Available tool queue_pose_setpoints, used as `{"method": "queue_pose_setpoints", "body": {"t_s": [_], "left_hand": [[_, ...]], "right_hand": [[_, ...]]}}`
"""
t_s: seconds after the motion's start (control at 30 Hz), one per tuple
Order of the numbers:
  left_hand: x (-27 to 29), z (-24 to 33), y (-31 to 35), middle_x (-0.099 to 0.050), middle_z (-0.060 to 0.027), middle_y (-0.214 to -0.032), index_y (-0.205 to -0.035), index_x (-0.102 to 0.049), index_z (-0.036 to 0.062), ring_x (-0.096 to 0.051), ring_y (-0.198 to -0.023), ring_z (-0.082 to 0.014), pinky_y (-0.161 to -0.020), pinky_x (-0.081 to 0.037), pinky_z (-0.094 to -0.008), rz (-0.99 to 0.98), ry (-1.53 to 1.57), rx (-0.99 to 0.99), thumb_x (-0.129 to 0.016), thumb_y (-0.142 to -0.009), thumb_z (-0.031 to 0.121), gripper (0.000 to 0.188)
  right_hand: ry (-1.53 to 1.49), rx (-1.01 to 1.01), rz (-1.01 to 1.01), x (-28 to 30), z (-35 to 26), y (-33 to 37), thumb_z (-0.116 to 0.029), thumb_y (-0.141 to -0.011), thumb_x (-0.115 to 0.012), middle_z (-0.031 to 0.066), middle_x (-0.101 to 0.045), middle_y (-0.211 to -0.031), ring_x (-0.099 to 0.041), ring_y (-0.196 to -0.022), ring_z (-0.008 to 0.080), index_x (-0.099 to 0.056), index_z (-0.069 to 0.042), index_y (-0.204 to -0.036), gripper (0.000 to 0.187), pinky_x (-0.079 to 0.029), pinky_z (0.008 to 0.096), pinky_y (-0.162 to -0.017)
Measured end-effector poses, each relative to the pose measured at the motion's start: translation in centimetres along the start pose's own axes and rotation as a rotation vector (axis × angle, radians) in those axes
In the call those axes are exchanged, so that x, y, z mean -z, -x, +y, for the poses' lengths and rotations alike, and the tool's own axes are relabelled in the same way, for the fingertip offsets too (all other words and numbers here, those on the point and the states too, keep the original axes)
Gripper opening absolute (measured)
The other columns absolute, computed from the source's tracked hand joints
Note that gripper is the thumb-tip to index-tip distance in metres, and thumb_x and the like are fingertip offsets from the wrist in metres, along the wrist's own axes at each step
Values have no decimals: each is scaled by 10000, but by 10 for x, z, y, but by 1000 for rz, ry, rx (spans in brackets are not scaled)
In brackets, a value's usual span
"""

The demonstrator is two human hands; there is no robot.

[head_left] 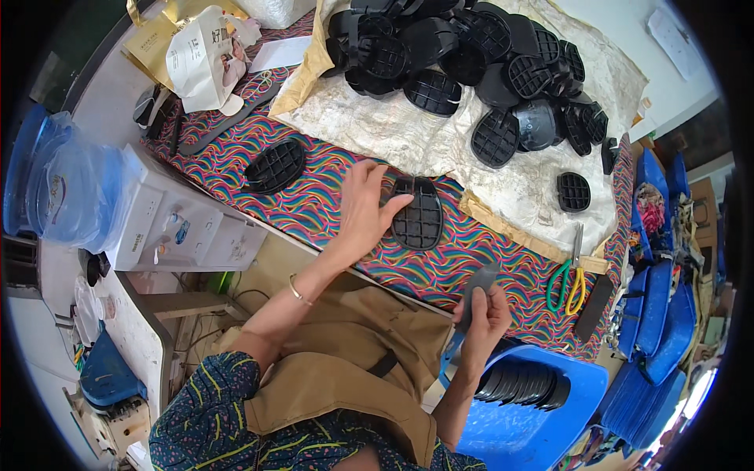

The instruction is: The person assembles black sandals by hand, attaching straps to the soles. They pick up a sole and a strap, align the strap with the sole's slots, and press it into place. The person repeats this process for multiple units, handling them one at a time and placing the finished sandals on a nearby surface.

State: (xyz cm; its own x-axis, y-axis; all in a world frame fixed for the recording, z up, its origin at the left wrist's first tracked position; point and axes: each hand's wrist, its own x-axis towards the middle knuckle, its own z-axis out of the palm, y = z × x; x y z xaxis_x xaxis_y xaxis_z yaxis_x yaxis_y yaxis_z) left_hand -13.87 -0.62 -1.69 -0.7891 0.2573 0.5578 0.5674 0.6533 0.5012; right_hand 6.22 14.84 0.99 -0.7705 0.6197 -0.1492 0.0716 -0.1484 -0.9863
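A black moulded shoe-heel piece point(418, 218), its gridded side up, lies on the wavy multicoloured cloth point(330, 206). My left hand point(367, 202) is just left of it, fingers apart, with the thumb tip at its upper left edge; it grips nothing. My right hand point(487, 315) is closed around a flat, dark grey, blade-like tool point(477, 292), held near the table's front edge. A blue end of this tool shows below the fingers; its exact kind is unclear. Left of my left hand lies another gridded heel piece point(275, 166).
A heap of black heel pieces point(428, 43) covers the white sheet point(377, 129) at the back. Scissors point(577, 271) with green and yellow handles lie at right. A blue bin point(503, 424) holding stacked black pieces stands below. At left is a water dispenser point(188, 224).
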Motion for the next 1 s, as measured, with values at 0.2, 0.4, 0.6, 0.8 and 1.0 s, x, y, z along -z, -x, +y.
{"method": "queue_pose_setpoints", "body": {"t_s": [0.2,0.4,0.6,0.8,1.0], "left_hand": [[-11,1,4,-553,-88,-1106,-1016,-569,14,-561,-1010,-196,-830,-456,-318,-141,574,160,-761,-775,14,308],[19,40,18,-615,-2,-1003,-1147,-564,48,-580,-946,-77,-843,-471,-247,-402,1228,568,-706,-855,5,327],[44,67,29,-660,26,-960,-1120,-658,-5,-571,-877,-38,-790,-470,-215,-846,1302,786,-648,-914,83,224],[41,76,27,-646,36,-925,-1097,-670,-10,-544,-844,-25,-730,-450,-209,-870,1259,736,-639,-920,80,202],[39,74,25,-633,44,-903,-1093,-673,-7,-525,-809,-25,-696,-427,-208,-906,1233,727,-639,-914,82,203]], "right_hand": [[-37,28,53,3,-4,-10,-74,-971,-584,-5,-597,-680,-508,-514,44,-667,2,-1021,123,-377,200,-466],[22,59,105,-4,2,-15,-104,-979,-589,-13,-553,-645,-486,-480,42,-657,-6,-974,120,-348,196,-438],[378,99,27,-2,5,-11,-42,-975,-558,12,-648,-863,-527,-722,53,-649,12,-1198,246,-444,212,-633],[498,225,-31,-4,0,-7,-38,-961,-586,145,-719,-947,-595,-780,87,-637,31,-1217,270,-494,245,-716],[611,346,-23,-1,3,-6,-6,-940,-610,201,-725,-914,-636,-749,102,-626,77,-1221,293,-505,256,-683]]}}
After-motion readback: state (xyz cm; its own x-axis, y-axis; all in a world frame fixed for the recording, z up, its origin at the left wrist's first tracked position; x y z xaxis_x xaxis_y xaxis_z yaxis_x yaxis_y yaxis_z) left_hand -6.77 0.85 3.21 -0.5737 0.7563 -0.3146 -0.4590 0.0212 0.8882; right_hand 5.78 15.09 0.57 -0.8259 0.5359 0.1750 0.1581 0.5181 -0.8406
